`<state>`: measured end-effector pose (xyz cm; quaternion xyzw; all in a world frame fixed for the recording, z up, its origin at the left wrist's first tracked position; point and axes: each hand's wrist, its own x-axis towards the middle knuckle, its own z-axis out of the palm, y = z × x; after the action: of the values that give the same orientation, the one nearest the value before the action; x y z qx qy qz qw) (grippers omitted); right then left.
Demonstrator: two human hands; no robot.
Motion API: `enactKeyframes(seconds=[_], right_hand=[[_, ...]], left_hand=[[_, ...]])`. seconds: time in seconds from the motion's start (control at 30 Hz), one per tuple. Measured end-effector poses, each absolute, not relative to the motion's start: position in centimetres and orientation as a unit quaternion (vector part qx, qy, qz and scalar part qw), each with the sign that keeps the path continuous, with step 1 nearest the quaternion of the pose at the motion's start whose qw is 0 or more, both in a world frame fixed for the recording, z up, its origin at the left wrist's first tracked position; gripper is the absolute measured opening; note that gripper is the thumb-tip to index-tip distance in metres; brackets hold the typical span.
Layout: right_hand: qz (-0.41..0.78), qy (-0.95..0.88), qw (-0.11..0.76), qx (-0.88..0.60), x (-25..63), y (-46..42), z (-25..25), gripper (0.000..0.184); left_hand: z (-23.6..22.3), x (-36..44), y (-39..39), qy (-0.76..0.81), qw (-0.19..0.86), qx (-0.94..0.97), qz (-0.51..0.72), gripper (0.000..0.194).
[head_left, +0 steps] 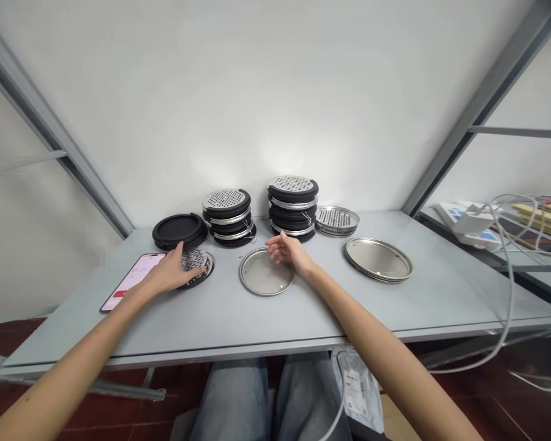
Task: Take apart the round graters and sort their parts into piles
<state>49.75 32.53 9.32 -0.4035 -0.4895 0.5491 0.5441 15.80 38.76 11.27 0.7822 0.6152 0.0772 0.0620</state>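
Left: we are touching a perforated steel disc point(195, 260) with the left grip point(171, 273), clamping unclear | Right: we are holding the right grip point(290, 249) apart, beside a round steel plate point(260, 277)

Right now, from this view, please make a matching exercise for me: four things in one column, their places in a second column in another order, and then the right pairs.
Things:
1. Left hand
2. Right hand
3. Phone
4. Black round lid

Places:
A. Over a plain steel disc
B. At the back, beside a stack of black-and-steel discs
C. On a holed metal disc
D. Screen up, left of that holed disc

Right pairs: 1-C, 2-A, 3-D, 4-B.
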Motion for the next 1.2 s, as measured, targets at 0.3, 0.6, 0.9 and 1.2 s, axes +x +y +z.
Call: enactKeyframes(seconds=[0.3,0.6,0.9,1.2], right_hand=[[0.548,-0.498,0.534,-0.408,49.7,32.5,9.3,0.067],[0.536,-0.502,0.532,-0.422,49.8,32.5,9.4,0.064],[0.520,-0.509,0.533,-0.432,49.7,32.3,9.6,0.063],[0.518,-0.511,0.531,-0.434,49.7,32.3,9.6,0.062]], left_hand=[[11.2,15.9,38.8,0.612,0.056,0.788,0.048,0.120],[11.9,16.5,38.1,0.624,0.016,0.779,0.058,0.114],[11.7,17.2,37.3,0.623,0.022,0.780,0.048,0.106],[11.8,17.4,37.5,0.617,0.038,0.786,0.028,0.123]])
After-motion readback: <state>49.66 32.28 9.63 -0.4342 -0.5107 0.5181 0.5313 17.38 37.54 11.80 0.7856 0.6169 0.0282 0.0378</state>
